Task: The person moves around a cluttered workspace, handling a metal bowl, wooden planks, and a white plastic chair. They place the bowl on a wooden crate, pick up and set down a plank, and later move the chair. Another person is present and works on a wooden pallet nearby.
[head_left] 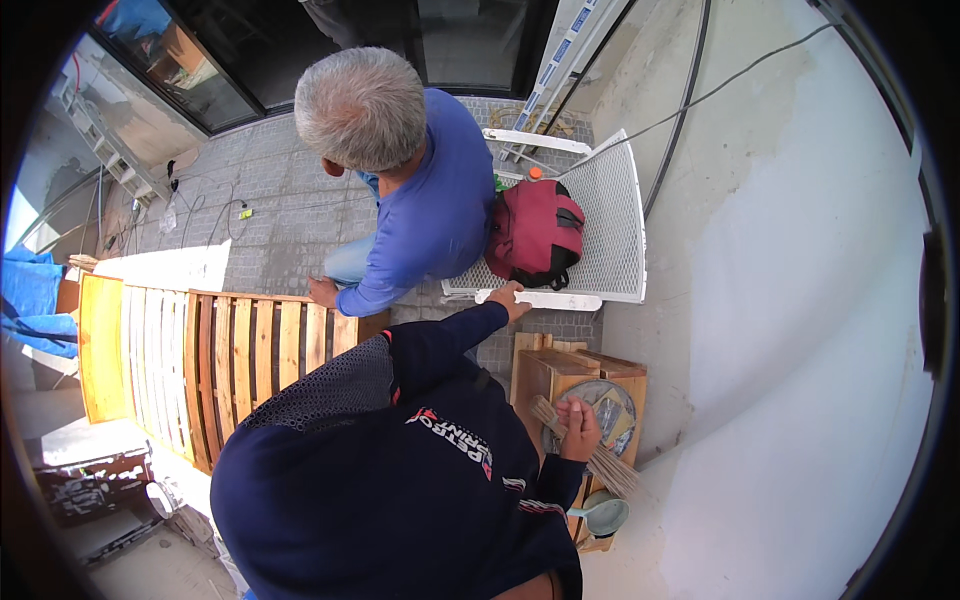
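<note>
My left hand [510, 300] reaches forward in a dark navy sleeve to the front bar of a white mesh bench [610, 220]. Its fingers are curled over the bar, beside a red and black backpack [540, 228] lying on the mesh. Nearer, on the right, is my right hand [580, 428] with curled fingers, over a bundle of thin sticks [612, 470]. Whether the sticks are in its grasp is unclear. Under the bundle are wooden crates [548, 375] and a round grey tray [618, 400]. A small pale green pot [606, 515] sits close by.
A co-worker in a blue shirt [430, 210] is just ahead, one hand on a slatted wooden piece [240, 340] at left. A bare wall [770, 300] rises on the right, with cables hanging. Glass doors [470, 45] stand behind; a ladder [110, 140] leans far left.
</note>
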The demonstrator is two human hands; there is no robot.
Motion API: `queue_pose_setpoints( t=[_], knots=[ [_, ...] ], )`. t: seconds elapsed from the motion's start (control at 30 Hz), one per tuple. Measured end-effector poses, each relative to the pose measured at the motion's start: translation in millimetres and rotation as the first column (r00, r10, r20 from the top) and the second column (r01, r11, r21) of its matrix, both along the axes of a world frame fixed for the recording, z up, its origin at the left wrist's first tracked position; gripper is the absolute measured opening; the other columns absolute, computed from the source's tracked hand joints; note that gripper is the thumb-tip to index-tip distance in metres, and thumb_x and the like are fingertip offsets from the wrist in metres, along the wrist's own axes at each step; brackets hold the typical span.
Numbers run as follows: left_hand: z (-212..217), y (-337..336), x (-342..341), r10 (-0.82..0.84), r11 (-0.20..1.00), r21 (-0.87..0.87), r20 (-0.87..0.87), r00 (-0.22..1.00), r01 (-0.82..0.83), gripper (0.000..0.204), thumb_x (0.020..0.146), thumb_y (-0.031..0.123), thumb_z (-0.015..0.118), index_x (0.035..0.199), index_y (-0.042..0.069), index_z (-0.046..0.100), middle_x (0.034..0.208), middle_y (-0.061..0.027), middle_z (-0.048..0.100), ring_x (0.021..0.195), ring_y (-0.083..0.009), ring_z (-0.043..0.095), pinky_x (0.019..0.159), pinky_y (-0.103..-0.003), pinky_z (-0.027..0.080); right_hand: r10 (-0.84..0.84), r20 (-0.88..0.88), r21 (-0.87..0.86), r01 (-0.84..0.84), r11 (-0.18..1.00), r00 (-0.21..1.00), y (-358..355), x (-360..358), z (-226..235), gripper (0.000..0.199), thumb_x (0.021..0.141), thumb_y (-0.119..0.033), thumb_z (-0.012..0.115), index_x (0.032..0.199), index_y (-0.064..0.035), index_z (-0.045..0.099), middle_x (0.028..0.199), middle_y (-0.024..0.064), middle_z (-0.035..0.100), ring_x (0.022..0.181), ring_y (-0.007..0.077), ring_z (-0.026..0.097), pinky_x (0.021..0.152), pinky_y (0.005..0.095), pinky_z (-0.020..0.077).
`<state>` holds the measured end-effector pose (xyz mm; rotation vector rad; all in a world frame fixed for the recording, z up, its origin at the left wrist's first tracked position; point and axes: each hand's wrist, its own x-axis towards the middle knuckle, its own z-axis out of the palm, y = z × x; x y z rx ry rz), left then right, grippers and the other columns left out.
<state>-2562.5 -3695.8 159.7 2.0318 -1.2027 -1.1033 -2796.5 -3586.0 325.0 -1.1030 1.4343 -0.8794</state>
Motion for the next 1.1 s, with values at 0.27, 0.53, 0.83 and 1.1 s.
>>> queue_pose_setpoints(
  t=[0.27,0.53,0.83,1.1],
  knots=[
    [-17,-111,15,0.118,0.993,0.000,0.089,0.989,-0.119,0.080,0.058,0.052,0.070,0.118,0.006,0.043,0.108,-0.0172,0.053,0.100,-0.0284,0.052,0.086,-0.035,0.040,-0.319,-0.044,0.012,0.320,0.947,0.947,31,-39,-2,0.022,0.087,-0.019,0.050,0.094,-0.0002,0.059,0.079,0.0077,0.063,0.069,0.0109,0.058,0.064,0.0217,0.0442],
    [-53,-193,23,0.118,0.936,0.279,0.331,0.936,-0.216,0.119,0.040,0.065,0.073,0.127,-0.003,0.028,0.126,-0.0239,0.038,0.117,-0.0323,0.039,0.096,-0.037,0.033,-0.507,-0.104,0.099,0.516,0.851,0.856,16,-36,12,0.022,0.086,-0.021,0.053,0.093,-0.0010,0.059,0.078,0.0060,0.064,0.069,0.0104,0.057,0.064,0.0218,0.0439],
    [-147,-252,43,-0.341,0.897,0.430,0.523,0.781,0.104,0.072,0.060,0.057,0.066,0.096,-0.005,0.058,0.097,-0.0228,0.059,0.092,-0.0347,0.057,0.081,-0.039,0.045,-0.663,-0.117,0.224,0.670,0.708,0.740,-9,-9,10,0.023,0.086,-0.019,0.052,0.095,0.0020,0.058,0.077,0.0043,0.062,0.074,0.0110,0.058,0.067,0.0229,0.0445],
    [-144,-228,86,-0.172,0.840,0.543,0.305,0.937,-0.022,0.070,0.069,0.052,0.062,0.109,-0.003,0.048,0.079,-0.0167,0.060,0.043,-0.0275,0.055,0.036,-0.033,0.046,-0.737,-0.094,0.118,0.743,0.659,0.669,-3,-9,-24,0.022,0.082,-0.021,0.055,0.089,-0.0004,0.059,0.069,0.0058,0.061,0.064,0.0112,0.058,0.061,0.0256,0.0445]
  ],
)
